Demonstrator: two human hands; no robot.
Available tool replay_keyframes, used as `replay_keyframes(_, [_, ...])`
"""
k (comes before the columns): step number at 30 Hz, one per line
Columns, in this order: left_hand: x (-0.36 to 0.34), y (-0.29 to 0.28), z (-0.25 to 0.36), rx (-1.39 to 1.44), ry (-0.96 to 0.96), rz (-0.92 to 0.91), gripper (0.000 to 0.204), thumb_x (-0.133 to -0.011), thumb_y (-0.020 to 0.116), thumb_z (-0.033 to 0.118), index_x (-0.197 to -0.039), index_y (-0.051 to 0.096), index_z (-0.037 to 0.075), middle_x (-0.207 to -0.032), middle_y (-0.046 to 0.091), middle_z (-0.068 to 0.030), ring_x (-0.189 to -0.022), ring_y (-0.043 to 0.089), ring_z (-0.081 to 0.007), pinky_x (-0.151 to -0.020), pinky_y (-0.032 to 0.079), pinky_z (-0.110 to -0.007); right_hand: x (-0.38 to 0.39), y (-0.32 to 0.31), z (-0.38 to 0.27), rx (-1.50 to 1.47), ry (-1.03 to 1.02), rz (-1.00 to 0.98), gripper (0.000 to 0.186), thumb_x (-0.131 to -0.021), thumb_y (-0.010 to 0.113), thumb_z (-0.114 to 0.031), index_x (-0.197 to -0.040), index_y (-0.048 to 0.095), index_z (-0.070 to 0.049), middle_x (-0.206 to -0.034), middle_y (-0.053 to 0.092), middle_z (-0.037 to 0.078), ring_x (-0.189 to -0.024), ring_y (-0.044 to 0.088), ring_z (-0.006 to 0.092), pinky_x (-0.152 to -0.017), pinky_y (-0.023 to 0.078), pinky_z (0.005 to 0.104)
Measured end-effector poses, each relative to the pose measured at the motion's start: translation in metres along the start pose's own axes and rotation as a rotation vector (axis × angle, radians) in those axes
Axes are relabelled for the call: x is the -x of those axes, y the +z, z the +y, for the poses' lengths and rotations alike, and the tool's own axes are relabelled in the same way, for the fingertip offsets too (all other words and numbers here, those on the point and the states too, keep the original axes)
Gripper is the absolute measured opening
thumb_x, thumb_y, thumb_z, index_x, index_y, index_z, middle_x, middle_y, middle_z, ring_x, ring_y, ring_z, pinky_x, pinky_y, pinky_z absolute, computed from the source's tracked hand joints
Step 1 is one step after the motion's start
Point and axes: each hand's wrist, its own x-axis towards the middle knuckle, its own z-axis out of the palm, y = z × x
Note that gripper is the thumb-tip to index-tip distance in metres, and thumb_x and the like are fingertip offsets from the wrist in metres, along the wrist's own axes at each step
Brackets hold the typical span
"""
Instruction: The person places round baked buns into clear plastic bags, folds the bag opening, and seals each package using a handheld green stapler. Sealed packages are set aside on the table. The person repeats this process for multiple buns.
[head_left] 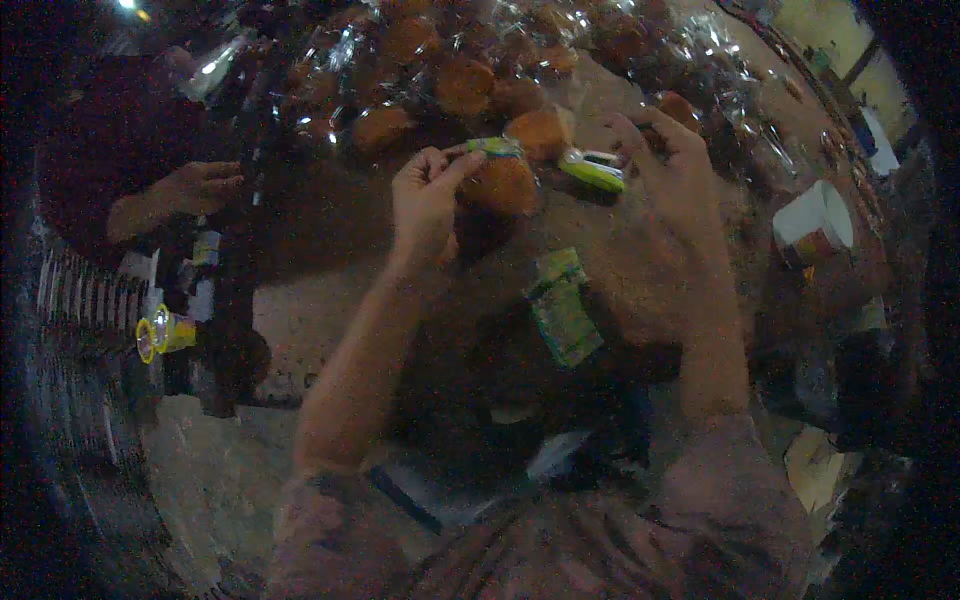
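Observation:
My left hand (428, 195) is closed in a pinch on a green printed label (492, 147), at the top of a clear bag. Inside that bag hangs a brown, round, bun-like piece (505, 188). To its right lies a lime-green stapler (597, 176), its jaws pointing left. My right hand (668, 150) is just beyond the stapler, fingers bent and apart, with nothing visible in them. Nearer to me, several green labels (568, 308) lie on the brown work surface. Another brown piece (538, 133) sits right behind the bag.
A large pile of clear-wrapped brown pieces (465, 85) spreads across the far side. A white cup (815, 220) stands at right. Another person's hand (200, 187) is at left, above a yellow-rimmed clear cup (168, 332). The picture is dim and grainy.

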Motion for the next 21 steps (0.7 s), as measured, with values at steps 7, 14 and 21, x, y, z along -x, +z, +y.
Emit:
replay_keyframes(7, [0.0,-0.007,0.0,0.057,-0.012,-0.012,0.04,-0.081,0.077,-0.001,-0.068,0.043,0.014,-0.099,0.067,-0.0086,-0.093,0.062,-0.0157,-0.084,0.05,-0.032,0.005,0.026,-0.008,0.034,-0.141,-0.115,0.026,-0.096,0.068,-0.026,-0.105,0.072,-0.002,-0.086,0.07,0.005,-0.077,0.06,0.0096,-0.071,0.049,0.0286])
replay_keyframes(14, [0.002,-0.026,0.001,0.089,-0.049,-0.057,0.043,-0.081,0.078,0.0,-0.067,0.041,0.015,-0.083,0.062,-0.0018,-0.08,0.056,-0.0112,-0.077,0.049,-0.029,0.024,0.042,-0.031,-0.045,-0.033,-0.562,0.024,-0.091,0.073,-0.024,-0.102,0.073,-0.002,-0.092,0.072,0.007,-0.085,0.064,0.0154,-0.079,0.05,0.0323])
replay_keyframes(21, [0.005,-0.031,0.0,-0.021,0.047,-0.045,0.044,-0.082,0.078,0.001,-0.066,0.039,0.014,-0.08,0.061,-0.0003,-0.079,0.054,-0.0087,-0.076,0.049,-0.028,0.014,0.047,0.006,0.413,-0.173,-0.168,0.034,-0.091,0.073,-0.027,-0.115,0.067,-0.004,-0.103,0.066,0.013,-0.096,0.065,0.0255,-0.086,0.05,0.0363])
